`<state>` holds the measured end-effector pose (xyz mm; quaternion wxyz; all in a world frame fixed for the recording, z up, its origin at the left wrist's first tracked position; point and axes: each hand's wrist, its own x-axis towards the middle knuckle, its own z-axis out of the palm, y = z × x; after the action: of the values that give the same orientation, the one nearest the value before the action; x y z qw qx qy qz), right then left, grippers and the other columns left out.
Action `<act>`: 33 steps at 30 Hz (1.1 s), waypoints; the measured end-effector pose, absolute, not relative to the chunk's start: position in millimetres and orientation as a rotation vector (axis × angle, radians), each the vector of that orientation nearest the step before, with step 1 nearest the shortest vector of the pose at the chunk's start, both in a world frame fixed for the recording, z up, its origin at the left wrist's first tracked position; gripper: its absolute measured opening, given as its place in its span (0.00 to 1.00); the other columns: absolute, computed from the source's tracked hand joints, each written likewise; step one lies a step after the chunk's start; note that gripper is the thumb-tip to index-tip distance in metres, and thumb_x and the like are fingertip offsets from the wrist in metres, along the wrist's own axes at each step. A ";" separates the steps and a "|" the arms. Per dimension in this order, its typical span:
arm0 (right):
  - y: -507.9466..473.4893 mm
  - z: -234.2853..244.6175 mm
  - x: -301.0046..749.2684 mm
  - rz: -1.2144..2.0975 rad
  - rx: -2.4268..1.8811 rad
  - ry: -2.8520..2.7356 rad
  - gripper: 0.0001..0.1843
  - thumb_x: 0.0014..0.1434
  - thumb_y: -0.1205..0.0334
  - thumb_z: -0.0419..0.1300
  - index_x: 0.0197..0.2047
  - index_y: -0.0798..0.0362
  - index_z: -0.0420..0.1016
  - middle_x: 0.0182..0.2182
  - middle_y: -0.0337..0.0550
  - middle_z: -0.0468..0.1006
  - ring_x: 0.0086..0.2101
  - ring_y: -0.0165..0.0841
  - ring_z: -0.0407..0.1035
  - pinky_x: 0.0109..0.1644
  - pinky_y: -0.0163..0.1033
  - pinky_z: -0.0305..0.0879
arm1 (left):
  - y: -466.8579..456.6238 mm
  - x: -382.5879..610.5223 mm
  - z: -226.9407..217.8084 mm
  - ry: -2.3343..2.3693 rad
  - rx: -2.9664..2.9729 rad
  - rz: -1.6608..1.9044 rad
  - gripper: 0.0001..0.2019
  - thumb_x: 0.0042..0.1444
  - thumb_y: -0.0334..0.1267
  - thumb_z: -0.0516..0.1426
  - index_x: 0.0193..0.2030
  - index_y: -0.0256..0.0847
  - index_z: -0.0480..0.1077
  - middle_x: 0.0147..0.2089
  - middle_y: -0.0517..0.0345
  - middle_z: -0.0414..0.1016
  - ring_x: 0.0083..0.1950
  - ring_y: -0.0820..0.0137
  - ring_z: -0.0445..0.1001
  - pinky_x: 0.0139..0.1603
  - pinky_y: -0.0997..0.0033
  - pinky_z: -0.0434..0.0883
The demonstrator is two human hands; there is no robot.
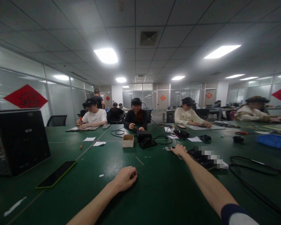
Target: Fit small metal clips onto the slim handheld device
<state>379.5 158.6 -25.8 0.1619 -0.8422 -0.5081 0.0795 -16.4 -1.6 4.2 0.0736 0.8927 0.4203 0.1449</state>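
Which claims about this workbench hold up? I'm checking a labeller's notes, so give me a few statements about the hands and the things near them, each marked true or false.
1. The left hand rests on the green table with its fingers curled. True.
2. The right hand grips a screwdriver. False: it is at the edge of a dark flat device, and no tool shows in it.
3. A phone in a green case lies on the table to the left of the left hand. True.
4. The small cardboard box stands in the blue tray. False: it stands on the table, and the tray is far off to the right.
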 end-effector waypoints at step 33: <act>159.1 -25.3 382.2 0.134 -2.422 -1.505 0.45 0.51 0.38 0.54 0.59 0.69 0.59 0.57 0.68 0.60 0.56 0.52 0.57 0.54 0.46 0.57 | -4.8 -14.1 9.2 1.274 2.668 0.384 0.07 0.58 0.38 0.50 0.37 0.41 0.68 0.36 0.58 0.71 0.36 0.70 0.68 0.36 0.73 0.62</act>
<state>382.2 159.1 -25.3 0.1428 -0.8397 -0.5219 0.0466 -14.1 -4.8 9.2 0.0800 0.8920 0.4260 0.1283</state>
